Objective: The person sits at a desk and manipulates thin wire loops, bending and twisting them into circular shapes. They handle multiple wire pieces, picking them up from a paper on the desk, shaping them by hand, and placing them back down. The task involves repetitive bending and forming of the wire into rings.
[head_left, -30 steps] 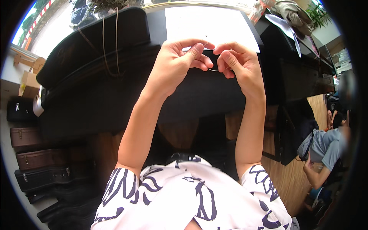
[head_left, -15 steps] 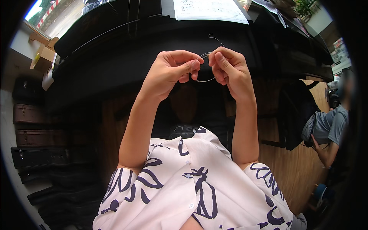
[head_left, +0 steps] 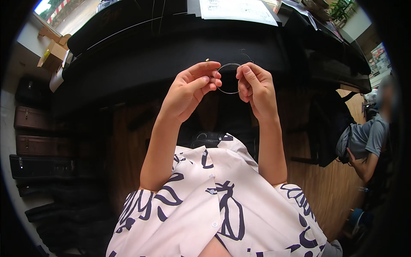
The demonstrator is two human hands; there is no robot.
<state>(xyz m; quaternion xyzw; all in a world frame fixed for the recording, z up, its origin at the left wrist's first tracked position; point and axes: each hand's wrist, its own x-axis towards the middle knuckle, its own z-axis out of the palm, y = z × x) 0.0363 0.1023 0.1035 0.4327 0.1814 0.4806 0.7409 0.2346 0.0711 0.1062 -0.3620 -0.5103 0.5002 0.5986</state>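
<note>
A thin, silvery wire string [head_left: 229, 64] is coiled into a ring in front of me, above the black surface. My left hand [head_left: 195, 88] has the ring's left side at its fingertips, with the thumb and fingers bent loosely around it. A small gold-coloured end [head_left: 207, 60] sticks up just beyond the left forefinger. Thumb and forefinger of my right hand [head_left: 259, 88] pinch the ring's right side, and the other fingers curl underneath. A loose, curved tail of the wire rises past the right fingertips.
A black, table-like surface [head_left: 171, 47] spans the far side, with printed sheets [head_left: 237, 12] on it. Dark and brown cases [head_left: 36, 118] line the left wall near a cardboard box [head_left: 53, 55]. At right sits a person in a grey shirt [head_left: 364, 135] by a black chair [head_left: 321, 128].
The ring shows rounder and wider between my hands. My left fingers have shifted and loosened, and the gold-coloured end now shows beyond them. Both hands sit slightly lower in view.
</note>
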